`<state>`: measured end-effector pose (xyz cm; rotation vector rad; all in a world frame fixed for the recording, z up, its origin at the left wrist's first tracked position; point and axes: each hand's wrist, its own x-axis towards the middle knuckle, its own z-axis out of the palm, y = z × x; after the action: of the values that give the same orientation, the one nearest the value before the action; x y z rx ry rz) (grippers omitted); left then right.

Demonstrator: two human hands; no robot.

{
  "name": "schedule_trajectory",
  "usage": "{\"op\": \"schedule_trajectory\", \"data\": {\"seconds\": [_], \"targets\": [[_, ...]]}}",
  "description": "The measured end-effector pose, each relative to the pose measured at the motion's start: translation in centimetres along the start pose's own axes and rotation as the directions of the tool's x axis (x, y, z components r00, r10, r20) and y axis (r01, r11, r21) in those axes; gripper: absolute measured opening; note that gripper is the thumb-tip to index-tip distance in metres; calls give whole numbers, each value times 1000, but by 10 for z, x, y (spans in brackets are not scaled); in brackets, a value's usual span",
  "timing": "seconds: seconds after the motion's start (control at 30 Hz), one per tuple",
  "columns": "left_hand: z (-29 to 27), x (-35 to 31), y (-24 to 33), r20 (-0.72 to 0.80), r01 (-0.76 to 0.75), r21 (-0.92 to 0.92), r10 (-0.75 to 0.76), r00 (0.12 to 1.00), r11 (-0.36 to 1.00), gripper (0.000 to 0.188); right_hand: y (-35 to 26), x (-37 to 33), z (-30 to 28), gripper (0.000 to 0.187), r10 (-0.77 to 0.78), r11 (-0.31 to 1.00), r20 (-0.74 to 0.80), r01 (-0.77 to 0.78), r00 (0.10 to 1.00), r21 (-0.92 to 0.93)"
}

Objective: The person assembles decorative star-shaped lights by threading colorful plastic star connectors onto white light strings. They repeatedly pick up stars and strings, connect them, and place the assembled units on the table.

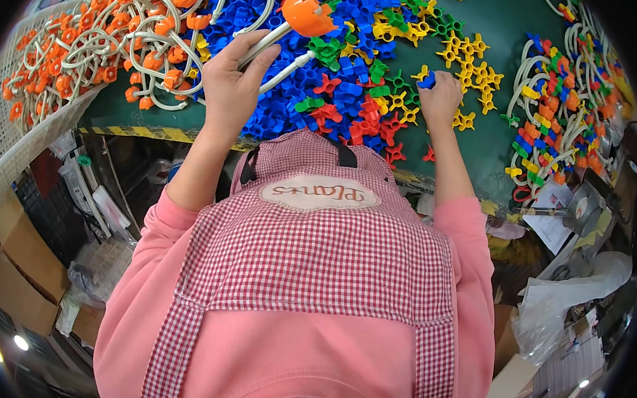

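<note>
My left hand (232,81) is closed around a pale cord just below the orange plastic cup (305,13) at its end. The cord's other, white-tipped end (307,58) sticks out to the right of that hand. My right hand (441,101) is closed on a small blue plastic piece (428,81), mostly hidden by the fingers. A yellow piece (419,73) shows beside it; whether it is held too, I cannot tell. Between the hands lies a heap of blue pieces (276,116), with red pieces (374,122), green pieces (327,52) and yellow pieces (398,30) scattered over its right side.
The green table (493,151) has a yellow-black striped front edge (147,132). More cords with orange cups (161,32) lie tangled at left, spilling from a white basket (41,135). Cords strung with coloured pieces (550,115) are piled at right. Cardboard boxes (27,254) stand below.
</note>
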<state>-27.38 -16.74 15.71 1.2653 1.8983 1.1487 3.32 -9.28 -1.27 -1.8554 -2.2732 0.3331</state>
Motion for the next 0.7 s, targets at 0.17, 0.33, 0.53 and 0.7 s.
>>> {"op": "schedule_trajectory", "data": {"seconds": [0.17, 0.33, 0.53, 0.7], "targets": [[17, -6, 10, 92, -39, 21, 37, 995, 999, 18, -32, -6, 1, 16, -148, 987, 226, 157, 963, -23], [12, -7, 10, 80, -102, 27, 100, 992, 994, 19, -25, -20, -30, 20, -164, 982, 10, 163, 986, 101], [22, -11, 4, 152, -33, -43, 40, 988, 999, 20, -3, -95, -43, 24, -218, 944, 456, 68, 863, 322], [34, -11, 9, 213, -27, -83, 44, 976, 996, 21, 8, -94, -23, 28, -242, 883, 475, -11, 846, 470]]}}
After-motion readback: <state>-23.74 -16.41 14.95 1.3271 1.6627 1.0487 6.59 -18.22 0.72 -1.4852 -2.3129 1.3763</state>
